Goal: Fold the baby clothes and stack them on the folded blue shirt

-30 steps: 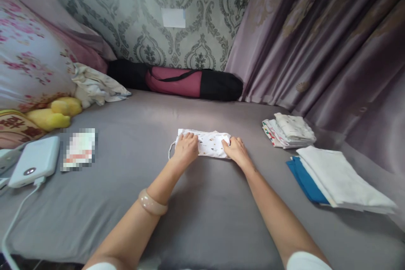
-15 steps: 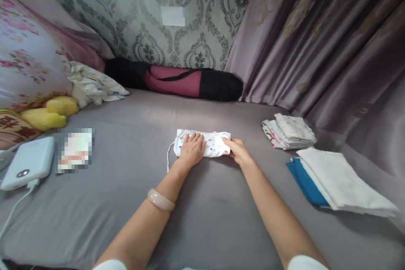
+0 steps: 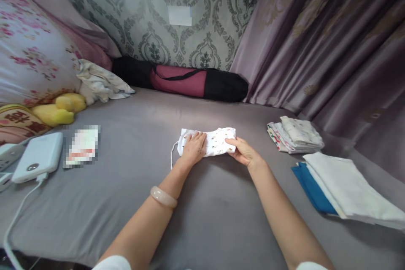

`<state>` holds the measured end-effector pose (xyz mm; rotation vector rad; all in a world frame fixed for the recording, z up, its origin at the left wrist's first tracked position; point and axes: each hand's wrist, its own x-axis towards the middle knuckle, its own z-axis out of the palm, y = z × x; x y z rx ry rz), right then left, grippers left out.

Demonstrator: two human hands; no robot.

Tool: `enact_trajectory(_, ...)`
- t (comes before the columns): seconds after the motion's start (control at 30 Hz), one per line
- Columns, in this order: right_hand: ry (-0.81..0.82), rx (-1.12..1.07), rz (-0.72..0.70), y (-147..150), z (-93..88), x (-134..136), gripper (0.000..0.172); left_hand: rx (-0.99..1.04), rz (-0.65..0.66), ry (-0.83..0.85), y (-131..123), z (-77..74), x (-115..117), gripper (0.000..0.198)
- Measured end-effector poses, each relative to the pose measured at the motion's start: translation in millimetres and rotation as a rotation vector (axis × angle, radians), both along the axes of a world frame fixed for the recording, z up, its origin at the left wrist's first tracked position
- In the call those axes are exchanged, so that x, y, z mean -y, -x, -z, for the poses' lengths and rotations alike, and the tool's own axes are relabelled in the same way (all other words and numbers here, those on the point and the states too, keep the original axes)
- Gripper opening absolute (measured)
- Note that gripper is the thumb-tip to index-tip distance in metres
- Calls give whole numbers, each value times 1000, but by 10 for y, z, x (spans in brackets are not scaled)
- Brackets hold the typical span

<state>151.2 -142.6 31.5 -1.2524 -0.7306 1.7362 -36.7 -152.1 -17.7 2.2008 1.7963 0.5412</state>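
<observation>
A folded white printed cloth (image 3: 218,141) with small coloured figures lies on the grey sheet (image 3: 202,202) in the middle of the head view. A white string (image 3: 172,154) trails from its left end. My left hand (image 3: 194,148) rests flat on the left part of the cloth, fingers stretched out. At the right end, my right hand (image 3: 243,151) pinches the cloth, thumb on top and fingers underneath, with that end slightly raised.
To the right sit a stack of folded printed cloths (image 3: 300,135) and white cloth (image 3: 351,185) over blue cloth (image 3: 313,187). On the left are a white power bank (image 3: 39,156) with a cable and a blurred card (image 3: 82,145). A long black-and-maroon bag (image 3: 180,80) lies along the wall.
The right end of the cloth has lifted a little in my right hand. My left hand stays flat on it. The whole view has shifted slightly.
</observation>
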Motion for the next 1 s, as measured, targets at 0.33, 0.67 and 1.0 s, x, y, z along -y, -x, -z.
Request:
enact_trajectory(0.33,-95,30,-116,406,-184,44,27,-146,-20,39,-77,-109,79,51)
enact_trajectory(0.67,-113,75,-130,722,-136,-47,18,259,7,-29,164,-131,-21,44)
enact_trajectory(1.0,-269,355,-259,1112,-155,-13,12,1112,-432,284,706,-378,81,22)
